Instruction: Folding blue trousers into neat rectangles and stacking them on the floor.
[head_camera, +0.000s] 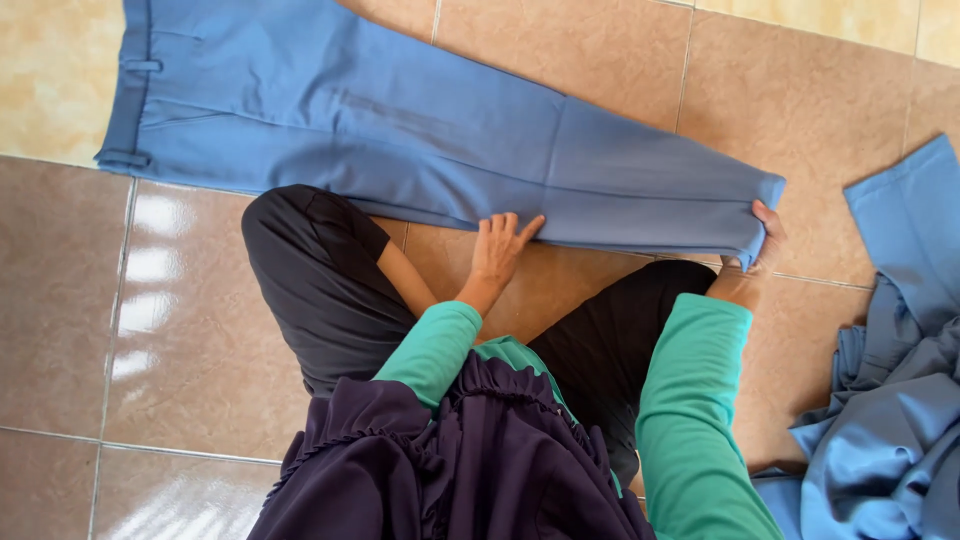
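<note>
- A pair of blue trousers is laid flat on the tiled floor, the waistband toward the upper left and the leg ends toward the right.
- The left hand is pressed flat on the near edge of the trousers about midway along the legs; the fingers are stretched out and spread, and nothing is gripped.
- The right hand is closed on the hem end of the trouser legs at the right; the cloth is pinched between thumb and fingers, and the corner is lifted slightly off the floor.
- Both forearms are covered by green sleeves, and a dark purple ruffled garment is seen below them at the bottom of the view.
- The knees, clothed in black fabric, are folded on the floor just beside the near edge of the trousers.
- A heap of crumpled blue clothing is piled on the floor at the right, well apart from the left hand and near the right arm.
- Bright light is reflected on the brown tiles at the left.
</note>
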